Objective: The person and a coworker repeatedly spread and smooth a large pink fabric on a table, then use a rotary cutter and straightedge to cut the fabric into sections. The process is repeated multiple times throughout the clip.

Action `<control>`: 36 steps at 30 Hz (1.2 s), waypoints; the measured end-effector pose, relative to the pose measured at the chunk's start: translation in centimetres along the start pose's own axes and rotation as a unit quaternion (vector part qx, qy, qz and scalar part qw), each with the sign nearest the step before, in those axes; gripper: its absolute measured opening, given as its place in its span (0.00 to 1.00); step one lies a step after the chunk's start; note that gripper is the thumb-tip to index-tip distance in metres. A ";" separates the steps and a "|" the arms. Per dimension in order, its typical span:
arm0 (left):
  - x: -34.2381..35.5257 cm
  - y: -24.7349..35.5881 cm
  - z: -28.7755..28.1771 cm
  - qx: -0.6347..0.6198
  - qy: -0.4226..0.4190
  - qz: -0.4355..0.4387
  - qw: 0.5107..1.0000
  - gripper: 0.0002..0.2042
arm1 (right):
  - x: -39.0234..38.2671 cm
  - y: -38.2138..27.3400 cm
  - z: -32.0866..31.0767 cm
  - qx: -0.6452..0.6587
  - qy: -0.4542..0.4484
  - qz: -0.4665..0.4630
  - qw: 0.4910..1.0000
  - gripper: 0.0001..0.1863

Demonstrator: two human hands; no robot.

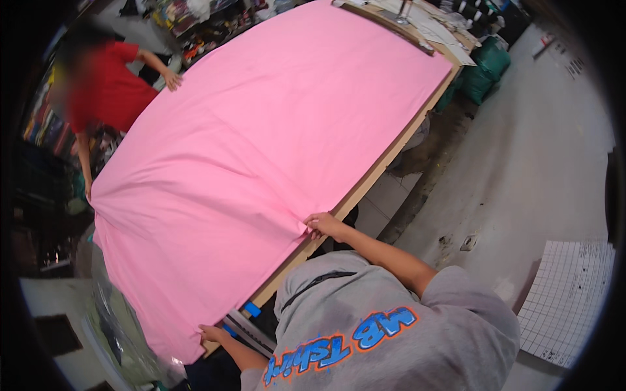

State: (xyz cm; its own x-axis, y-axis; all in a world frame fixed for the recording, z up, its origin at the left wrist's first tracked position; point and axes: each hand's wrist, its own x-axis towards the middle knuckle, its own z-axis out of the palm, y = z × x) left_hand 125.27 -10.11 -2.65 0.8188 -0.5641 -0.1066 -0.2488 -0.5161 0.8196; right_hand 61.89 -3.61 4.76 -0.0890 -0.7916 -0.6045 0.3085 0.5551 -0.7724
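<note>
Person in grey shirt stands closest, left hand pinching the pink cloth at its near corner and right hand gripping a gathered bit of its edge beside the wooden table rim. The cloth spreads over the table, creased toward the left. Across it, a co-worker in red touches its opposite edge. A dark bar lies at the far end.
</note>
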 end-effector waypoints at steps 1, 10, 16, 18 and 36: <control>0.5 0.8 -0.7 0.091 0.064 0.012 0.994 0.33 | 0.2 0.2 -0.4 -0.005 -0.004 -0.008 1.000 0.15; 3.8 1.7 -6.1 -0.110 0.152 -0.225 0.956 0.35 | 0.7 0.3 0.7 -0.055 -0.005 0.008 0.998 0.10; -3.2 1.9 -0.3 -0.054 -0.273 -0.175 0.944 0.29 | -0.1 0.5 0.8 -0.075 0.038 -0.004 0.996 0.11; -3.3 1.6 -0.1 -0.039 -0.292 -0.133 0.946 0.25 | 0.0 0.8 0.8 -0.092 0.039 -0.009 0.995 0.10; -4.0 0.9 1.6 -0.054 -0.101 -0.132 0.985 0.22 | 0.2 0.4 0.9 -0.095 0.022 0.023 0.995 0.13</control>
State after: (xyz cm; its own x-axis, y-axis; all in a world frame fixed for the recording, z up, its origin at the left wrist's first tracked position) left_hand 120.96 -9.34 -2.36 0.7254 -0.5422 -0.4241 0.0236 -0.5962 0.8025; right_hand 62.84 -3.76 4.48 -0.1215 -0.7548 -0.6446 0.1284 0.6320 -0.7642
